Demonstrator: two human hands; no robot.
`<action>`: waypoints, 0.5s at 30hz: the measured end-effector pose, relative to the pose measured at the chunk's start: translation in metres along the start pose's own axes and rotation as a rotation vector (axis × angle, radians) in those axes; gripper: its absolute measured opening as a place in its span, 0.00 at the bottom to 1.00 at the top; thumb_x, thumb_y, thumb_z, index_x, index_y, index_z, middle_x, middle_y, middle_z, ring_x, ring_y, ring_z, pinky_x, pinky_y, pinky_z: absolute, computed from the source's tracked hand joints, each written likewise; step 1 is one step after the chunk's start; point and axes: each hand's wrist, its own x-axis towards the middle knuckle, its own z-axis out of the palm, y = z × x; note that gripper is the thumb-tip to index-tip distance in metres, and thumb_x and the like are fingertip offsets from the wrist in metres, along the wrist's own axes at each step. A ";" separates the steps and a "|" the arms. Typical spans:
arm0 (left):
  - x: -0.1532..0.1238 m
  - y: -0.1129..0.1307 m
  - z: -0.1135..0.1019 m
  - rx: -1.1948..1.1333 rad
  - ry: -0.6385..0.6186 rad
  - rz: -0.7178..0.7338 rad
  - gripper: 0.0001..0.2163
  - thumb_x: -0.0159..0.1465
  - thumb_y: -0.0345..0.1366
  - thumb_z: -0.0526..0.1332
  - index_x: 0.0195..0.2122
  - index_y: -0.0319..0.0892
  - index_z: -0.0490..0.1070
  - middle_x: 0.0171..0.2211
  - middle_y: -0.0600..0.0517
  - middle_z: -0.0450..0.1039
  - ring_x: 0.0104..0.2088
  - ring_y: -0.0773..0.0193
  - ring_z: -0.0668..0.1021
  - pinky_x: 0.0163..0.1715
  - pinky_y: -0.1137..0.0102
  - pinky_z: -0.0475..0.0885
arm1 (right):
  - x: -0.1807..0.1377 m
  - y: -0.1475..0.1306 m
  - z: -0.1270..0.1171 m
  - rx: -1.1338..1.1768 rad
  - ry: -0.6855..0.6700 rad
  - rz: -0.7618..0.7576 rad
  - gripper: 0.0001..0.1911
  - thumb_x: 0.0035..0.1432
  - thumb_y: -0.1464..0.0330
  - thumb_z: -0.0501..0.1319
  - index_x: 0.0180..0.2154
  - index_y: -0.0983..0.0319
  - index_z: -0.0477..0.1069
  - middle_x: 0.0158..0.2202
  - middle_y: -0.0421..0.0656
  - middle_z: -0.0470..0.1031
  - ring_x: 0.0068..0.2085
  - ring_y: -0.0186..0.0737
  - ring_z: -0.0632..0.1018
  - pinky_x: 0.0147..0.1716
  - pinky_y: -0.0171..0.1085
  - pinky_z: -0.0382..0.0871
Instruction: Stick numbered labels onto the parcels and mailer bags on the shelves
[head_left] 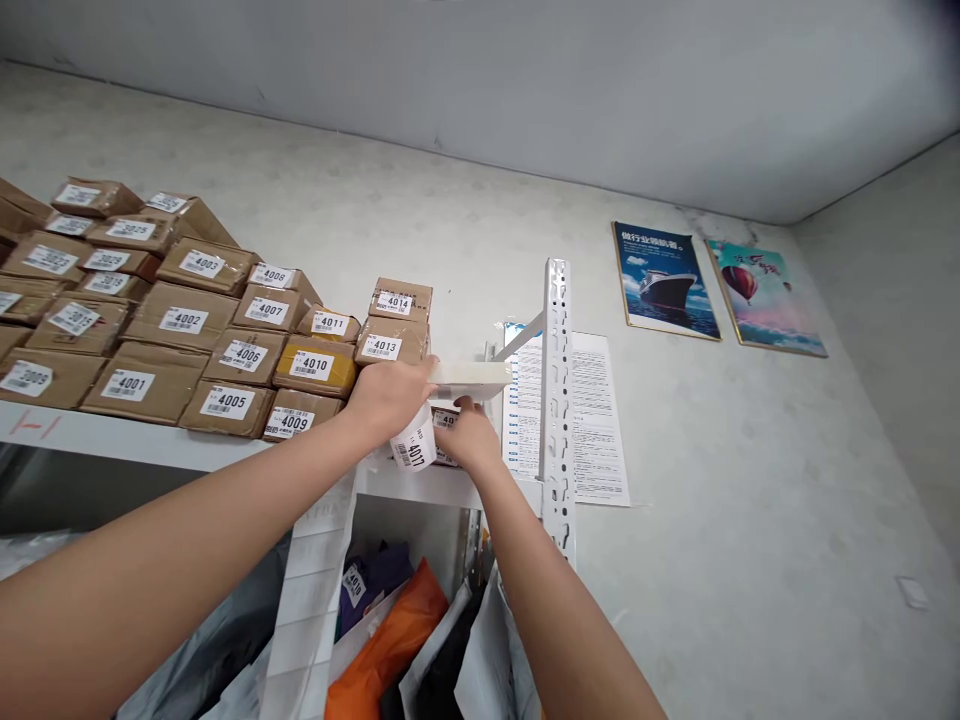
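Observation:
A pale white box (474, 376) is up at shelf height between my hands. My left hand (394, 395) is closed at the box's left end, and a roll of white number labels (415, 445), showing 4017, hangs from under its fingers. From the roll, a long label strip (307, 590) trails down past the shelf edge. My right hand (471, 435) has its fingers bent against the box's underside, in front of a labelled parcel (446, 418) that it partly hides. Left of my hands, cardboard boxes 4013 (391, 341) and 4014 (401, 299) are stacked.
Rows of numbered cardboard boxes (184, 318) fill the white shelf (172, 447) to the left. A perforated metal post (556, 400) stands at its right end. Below are an orange bag (394, 640) and other mailing bags. Posters (666, 280) and printed sheets (600, 420) hang on the wall.

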 end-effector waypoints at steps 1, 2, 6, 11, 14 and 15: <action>0.002 0.002 0.001 0.000 -0.017 0.016 0.20 0.67 0.41 0.51 0.58 0.42 0.63 0.36 0.40 0.78 0.37 0.46 0.80 0.31 0.62 0.71 | -0.004 0.005 -0.002 0.042 0.033 -0.007 0.33 0.43 0.54 0.62 0.48 0.64 0.64 0.48 0.57 0.71 0.48 0.60 0.74 0.45 0.50 0.68; 0.005 0.005 0.002 -0.003 -0.034 0.034 0.18 0.67 0.39 0.51 0.56 0.41 0.64 0.35 0.40 0.78 0.37 0.46 0.80 0.31 0.63 0.71 | -0.008 0.011 -0.004 0.092 0.070 -0.001 0.32 0.43 0.54 0.62 0.48 0.64 0.63 0.48 0.56 0.71 0.49 0.58 0.74 0.46 0.49 0.68; 0.017 0.014 0.006 -0.009 -0.114 0.086 0.14 0.64 0.30 0.52 0.49 0.37 0.69 0.36 0.37 0.78 0.39 0.48 0.80 0.32 0.64 0.72 | -0.013 0.039 -0.012 0.282 0.209 0.112 0.33 0.49 0.54 0.55 0.53 0.67 0.56 0.52 0.60 0.66 0.49 0.55 0.74 0.45 0.47 0.70; 0.026 0.019 0.004 -0.027 -0.182 0.081 0.13 0.62 0.30 0.55 0.45 0.37 0.72 0.39 0.36 0.77 0.41 0.48 0.79 0.34 0.63 0.72 | -0.002 0.055 -0.016 0.431 0.141 0.034 0.32 0.48 0.60 0.55 0.55 0.62 0.55 0.54 0.53 0.68 0.50 0.48 0.74 0.46 0.42 0.71; 0.022 0.014 0.000 -0.056 -0.206 0.074 0.16 0.61 0.36 0.56 0.51 0.43 0.70 0.42 0.40 0.77 0.43 0.49 0.79 0.36 0.63 0.73 | 0.005 0.058 -0.014 0.480 0.102 -0.026 0.23 0.47 0.62 0.55 0.47 0.61 0.62 0.49 0.49 0.72 0.49 0.46 0.75 0.46 0.41 0.71; 0.019 0.011 -0.002 -0.065 -0.213 0.066 0.19 0.61 0.38 0.57 0.54 0.45 0.67 0.43 0.41 0.77 0.44 0.49 0.78 0.36 0.63 0.73 | 0.007 0.059 -0.014 0.487 0.105 -0.033 0.22 0.47 0.62 0.55 0.46 0.61 0.62 0.49 0.49 0.72 0.48 0.46 0.74 0.46 0.41 0.70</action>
